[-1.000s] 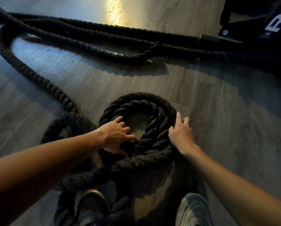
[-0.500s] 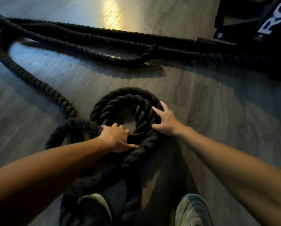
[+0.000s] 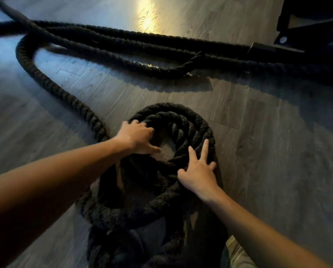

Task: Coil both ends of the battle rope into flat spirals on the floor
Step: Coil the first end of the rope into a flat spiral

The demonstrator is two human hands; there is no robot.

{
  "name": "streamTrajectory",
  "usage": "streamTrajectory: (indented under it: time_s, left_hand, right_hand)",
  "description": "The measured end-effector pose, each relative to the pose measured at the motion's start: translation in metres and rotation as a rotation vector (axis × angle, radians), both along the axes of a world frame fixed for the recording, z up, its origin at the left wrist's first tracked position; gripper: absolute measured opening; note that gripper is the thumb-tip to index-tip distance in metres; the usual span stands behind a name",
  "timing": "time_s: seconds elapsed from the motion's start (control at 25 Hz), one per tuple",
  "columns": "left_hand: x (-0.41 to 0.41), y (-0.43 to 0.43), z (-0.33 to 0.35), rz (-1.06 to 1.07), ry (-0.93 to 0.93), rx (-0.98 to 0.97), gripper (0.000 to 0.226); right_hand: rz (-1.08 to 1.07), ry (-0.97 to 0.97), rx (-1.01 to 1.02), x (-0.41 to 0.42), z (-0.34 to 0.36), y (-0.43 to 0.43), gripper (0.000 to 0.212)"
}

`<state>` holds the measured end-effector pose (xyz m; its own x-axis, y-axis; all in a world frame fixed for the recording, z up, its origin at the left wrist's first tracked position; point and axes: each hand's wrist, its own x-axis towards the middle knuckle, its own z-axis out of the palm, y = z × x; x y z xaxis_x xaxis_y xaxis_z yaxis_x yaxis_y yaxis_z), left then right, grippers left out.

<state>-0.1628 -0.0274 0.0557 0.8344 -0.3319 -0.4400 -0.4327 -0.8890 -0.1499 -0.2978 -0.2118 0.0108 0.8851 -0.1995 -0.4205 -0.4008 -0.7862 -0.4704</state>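
Plainly, one spiral of the battle rope (image 3: 198,130) lies on the floor (image 3: 268,151) just ahead: the left hand (image 3: 137,137) curls its fingers over the inner turn, likely to drag it tighter, while the right hand (image 3: 197,172) presses flat, fingers spread, on the near right turns, likely pinning them. I count two hands, one spiral of some three turns, several loose lengths (image 3: 161,43) farther off.

The rope (image 3: 45,82) runs off the top-left corner, smeared by blur there, and its far strands sink into shadow at the right. The left hand (image 3: 136,137) curls over the coil, fingertips hidden inside. The nearest loops merge into darkness. 1 shoe (image 3: 237,254) and some black equipment (image 3: 306,26) are cut off by the edges.
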Motion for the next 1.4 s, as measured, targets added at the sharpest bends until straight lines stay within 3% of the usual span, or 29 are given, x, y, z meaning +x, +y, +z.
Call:
streamTrajectory:
  time_s: [0.16,0.28,0.4,0.48,0.56,0.68,0.8,0.96,1.0,1.08,1.16,1.2,1.4]
  left_hand:
    - [0.003,0.028,-0.007,0.466,0.173,-0.065,0.092]
    - [0.002,0.025,-0.004,0.582,0.216,-0.172,0.089]
    - [0.004,0.02,0.008,0.611,0.356,-0.317,0.071]
    - [-0.004,0.016,0.012,0.779,0.567,-0.46,0.053]
    - [-0.012,0.012,0.011,0.854,0.69,-0.493,0.053]
    - [-0.016,0.017,-0.006,0.868,0.568,-0.537,0.049]
    - [-0.015,0.04,-0.027,0.659,0.312,-0.525,0.048]
    - [-0.004,0.063,-0.037,-0.009,-0.046,-0.237,0.061]
    - [0.001,0.064,-0.035,-0.193,-0.087,-0.191,0.064]
    - [0.014,0.061,-0.029,-0.48,0.053,-0.088,0.087]
    - [0.025,0.06,-0.025,-0.609,0.186,0.066,0.117]
    - [0.028,0.06,-0.025,-0.642,0.172,0.106,0.121]
    - [0.013,0.063,-0.034,-0.619,-0.022,0.19,0.105]
  right_hand:
    - [0.075,-0.232,0.136,-0.003,-0.01,-0.016,0.066]
    - [0.219,-0.262,0.148,0.021,-0.014,-0.055,0.059]
    - [0.343,-0.278,0.035,0.058,-0.012,-0.094,0.055]
    - [0.391,-0.317,-0.045,0.076,-0.011,-0.113,0.052]
    - [0.315,-0.325,-0.135,0.081,-0.012,-0.117,0.046]
    - [-0.008,-0.225,-0.139,0.059,-0.019,-0.091,0.048]
    - [-0.141,-0.039,-0.078,0.021,-0.024,-0.058,0.068]
    - [-0.099,0.019,-0.111,0.0,-0.024,-0.053,0.075]
    - [-0.07,-0.022,-0.133,-0.001,-0.025,-0.055,0.073]
    - [0.022,-0.096,-0.163,0.001,-0.03,-0.063,0.068]
    - [0.112,-0.121,-0.149,0.012,-0.034,-0.075,0.067]
    - [0.163,-0.126,-0.142,0.019,-0.035,-0.081,0.068]
    - [0.299,-0.175,-0.206,0.069,-0.027,-0.105,0.063]
